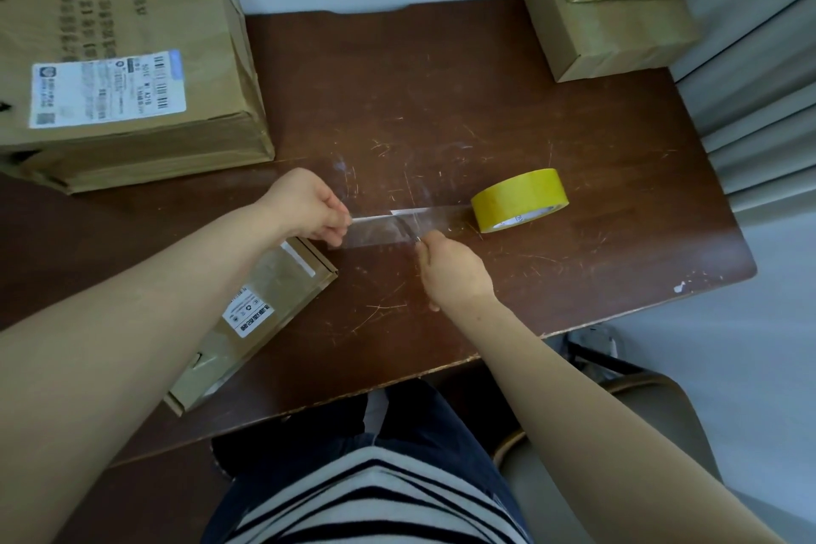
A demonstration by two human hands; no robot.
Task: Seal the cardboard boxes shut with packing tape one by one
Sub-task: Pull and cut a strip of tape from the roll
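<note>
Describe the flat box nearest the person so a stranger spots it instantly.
On the brown table, near its front left edge, a flat cardboard box lies under the left forearm. Unlike the big box back left and the stacked boxes back right, it is thin.

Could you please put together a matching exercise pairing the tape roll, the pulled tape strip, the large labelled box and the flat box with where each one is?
Things:
1. tape roll
2. tape strip
3. large labelled box
4. flat box

Places:
A. at the front edge of the table, left of centre
B. stretched between the left hand and the roll
C. at the table's far left
D. on the table, at the strip's right end

Pairs: 1-D, 2-B, 3-C, 4-A.
</note>
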